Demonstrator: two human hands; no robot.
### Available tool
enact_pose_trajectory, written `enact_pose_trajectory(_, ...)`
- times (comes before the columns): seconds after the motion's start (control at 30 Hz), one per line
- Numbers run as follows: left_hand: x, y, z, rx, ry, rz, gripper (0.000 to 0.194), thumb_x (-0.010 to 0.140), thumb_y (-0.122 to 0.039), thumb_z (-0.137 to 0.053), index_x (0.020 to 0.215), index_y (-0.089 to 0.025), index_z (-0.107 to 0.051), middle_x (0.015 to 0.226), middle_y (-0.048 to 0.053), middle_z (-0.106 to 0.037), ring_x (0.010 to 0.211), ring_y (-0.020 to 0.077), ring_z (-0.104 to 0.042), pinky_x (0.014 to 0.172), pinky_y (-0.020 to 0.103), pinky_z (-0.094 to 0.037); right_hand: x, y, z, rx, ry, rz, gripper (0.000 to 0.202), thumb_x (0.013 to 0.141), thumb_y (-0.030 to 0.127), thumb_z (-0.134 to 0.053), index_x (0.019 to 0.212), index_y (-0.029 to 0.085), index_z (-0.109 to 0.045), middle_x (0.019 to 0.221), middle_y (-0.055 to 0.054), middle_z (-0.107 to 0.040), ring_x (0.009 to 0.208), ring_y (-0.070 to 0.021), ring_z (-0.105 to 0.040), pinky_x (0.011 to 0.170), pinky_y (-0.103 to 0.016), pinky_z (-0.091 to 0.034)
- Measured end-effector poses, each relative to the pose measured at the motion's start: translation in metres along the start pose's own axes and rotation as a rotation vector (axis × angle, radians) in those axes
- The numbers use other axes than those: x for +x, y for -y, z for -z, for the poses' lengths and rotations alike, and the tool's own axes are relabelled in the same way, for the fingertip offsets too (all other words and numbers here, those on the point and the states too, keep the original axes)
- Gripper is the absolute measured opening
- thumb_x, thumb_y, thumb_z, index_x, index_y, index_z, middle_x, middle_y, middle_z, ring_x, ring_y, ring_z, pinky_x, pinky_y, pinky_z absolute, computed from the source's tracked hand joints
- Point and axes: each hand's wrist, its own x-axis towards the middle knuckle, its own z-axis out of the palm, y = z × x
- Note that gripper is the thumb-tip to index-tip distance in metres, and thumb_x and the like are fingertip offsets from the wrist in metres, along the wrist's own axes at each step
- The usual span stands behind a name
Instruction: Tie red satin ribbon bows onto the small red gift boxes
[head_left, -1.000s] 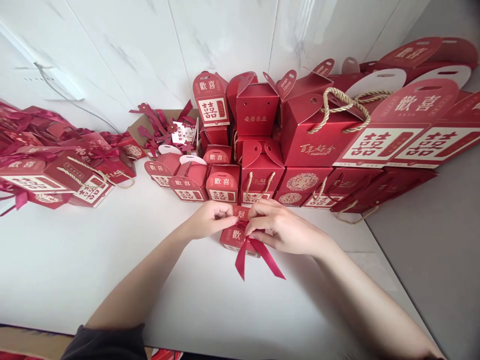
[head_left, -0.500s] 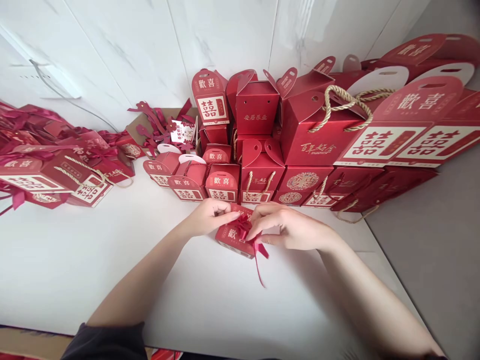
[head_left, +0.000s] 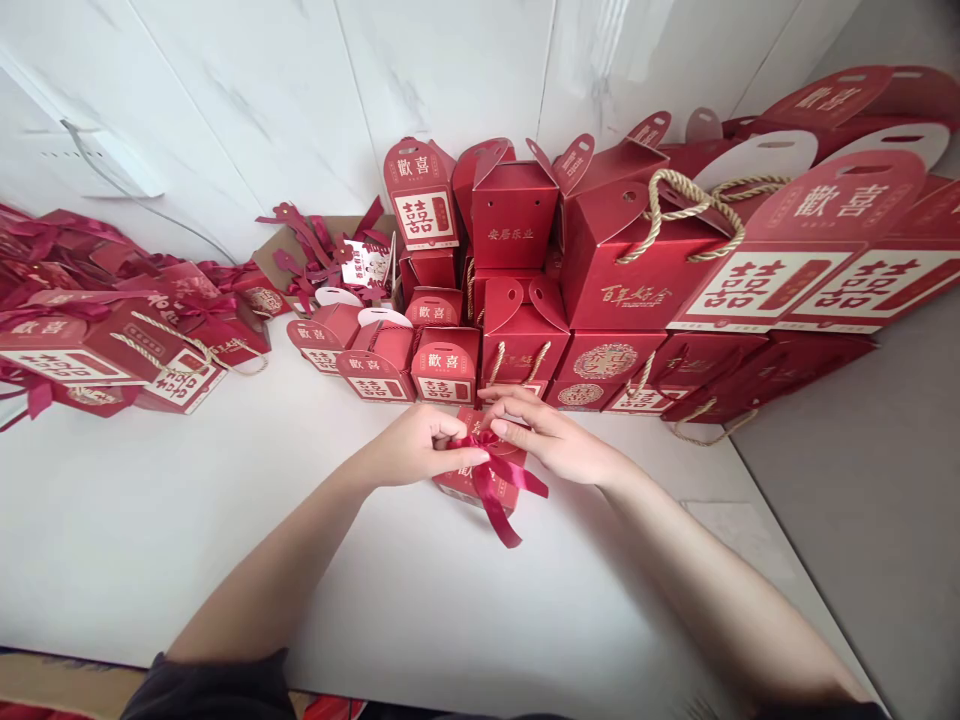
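Ribbon (head_left: 495, 508) on red box (head_left: 463, 484) | left hand (head_left: 409, 447): thumb extended, pinching it | right hand (head_left: 559, 437): fingers bent (grip: cannot tell)

Small box (head_left: 459, 488): red, pale lettering. Ribbon (head_left: 496, 510) on small box: glossy crimson. Table (head_left: 360, 575) under small box: plain white. Wall (head_left: 262, 90) behind small box: white, grey marbling. Large box (head_left: 607, 275) behind, right of small box: deep red, gold script; rope handle (head_left: 652, 208) beige.

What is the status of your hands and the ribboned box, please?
Left hand pinching ribbon. Right hand close by, grip unclear. Small box on table, beneath both hands. Stacked boxes behind, not blocking.
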Motion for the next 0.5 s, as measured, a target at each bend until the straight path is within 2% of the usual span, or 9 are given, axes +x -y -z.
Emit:
enact_pose_trajectory(0.07, -0.001, -0.003, -0.004, 0.106, -0.083, 0.039, 0.053, 0.081, -0.050, -0.064, 0.058, -0.017, -0.029, 0.056, -0.006, -0.026, 0.053, 0.0071, -0.025, 0.049, 0.023, -0.019, 0.002, -0.002, -0.004, 0.081, 0.008, -0.043, 0.028, 0.100, 0.041, -0.047, 0.087, 0.021, -0.061, 0.135, -0.008, -0.052, 0.137, -0.0221, -0.039, 0.113, -0.042, -0.032)
enact_pose_trajectory(0.13, -0.002, -0.005, -0.007, 0.181, -0.120, 0.056, 0.055, 0.078, -0.051, -0.067, 0.058, -0.017, -0.028, 0.055, -0.006, -0.025, 0.053, 0.0073, -0.024, 0.049, 0.023, -0.018, 0.002, -0.002, -0.005, 0.131, 0.021, -0.065, 0.029, 0.098, 0.044, -0.050, 0.084, 0.021, -0.060, 0.134, -0.007, -0.053, 0.136, -0.0227, -0.041, 0.112, -0.042, -0.032)
enact_pose_trajectory(0.27, -0.003, -0.009, -0.010, 0.229, -0.140, 0.013, 0.053, 0.078, -0.049, -0.067, 0.057, -0.016, -0.031, 0.054, -0.006, -0.028, 0.053, 0.0076, -0.025, 0.049, 0.022, -0.021, 0.001, 0.001, 0.000, 0.198, 0.073, -0.079, 0.028, 0.095, 0.044, -0.055, 0.081, 0.020, -0.061, 0.133, -0.007, -0.055, 0.135, -0.0243, -0.042, 0.110, -0.042, -0.033)
enact_pose_trajectory(0.4, -0.003, -0.012, -0.013, 0.213, -0.139, -0.029, 0.049, 0.079, -0.045, -0.067, 0.057, -0.016, -0.034, 0.053, -0.006, -0.030, 0.052, 0.0075, -0.025, 0.049, 0.022, -0.023, -0.001, 0.006, 0.004, 0.239, 0.142, -0.056, 0.020, 0.089, 0.036, -0.066, 0.079, 0.019, -0.061, 0.134, -0.008, -0.055, 0.134, -0.0249, -0.044, 0.108, -0.040, -0.036)
enact_pose_trajectory(0.5, -0.003, -0.012, -0.016, 0.204, -0.123, -0.037, 0.049, 0.079, -0.046, -0.066, 0.058, -0.016, -0.034, 0.053, -0.006, -0.030, 0.052, 0.0076, -0.026, 0.049, 0.021, -0.023, -0.001, 0.009, 0.003, 0.189, 0.130, -0.051, 0.020, 0.091, 0.037, -0.063, 0.081, 0.020, -0.063, 0.131, -0.008, -0.057, 0.131, -0.0235, -0.048, 0.109, -0.040, -0.034)
